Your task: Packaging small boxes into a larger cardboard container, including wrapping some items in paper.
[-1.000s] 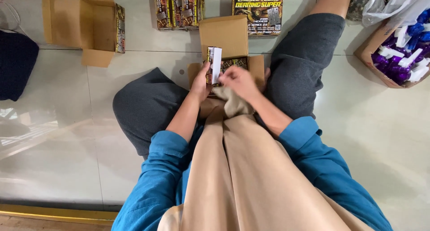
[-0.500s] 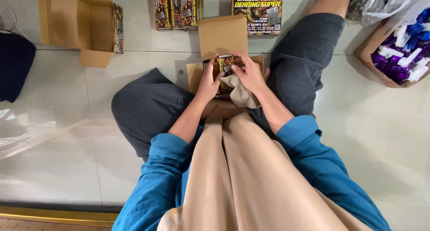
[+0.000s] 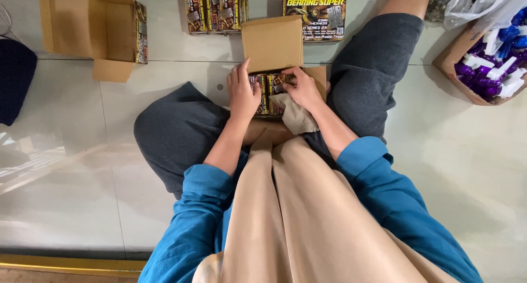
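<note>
We sat on the tiled floor [image 3: 77,167] with a small open cardboard box [image 3: 273,44] between our knees, its far flap standing up. Our left hand [image 3: 243,91] lay flat, fingers stretched, on the left side of the dark printed packets [image 3: 269,85] packed inside the box, pressing rather than gripping. Our right hand [image 3: 302,88] curled over the right side of the same packets, fingertips bent onto their tops; whether it pinched one we could not tell. A beige cloth end [image 3: 293,115] lay just under that hand. Far left stood another open carton [image 3: 90,30]. More printed packs [image 3: 215,8] lay beyond the box, and a box of purple spray bottles [image 3: 491,66] sat far right.
</note>
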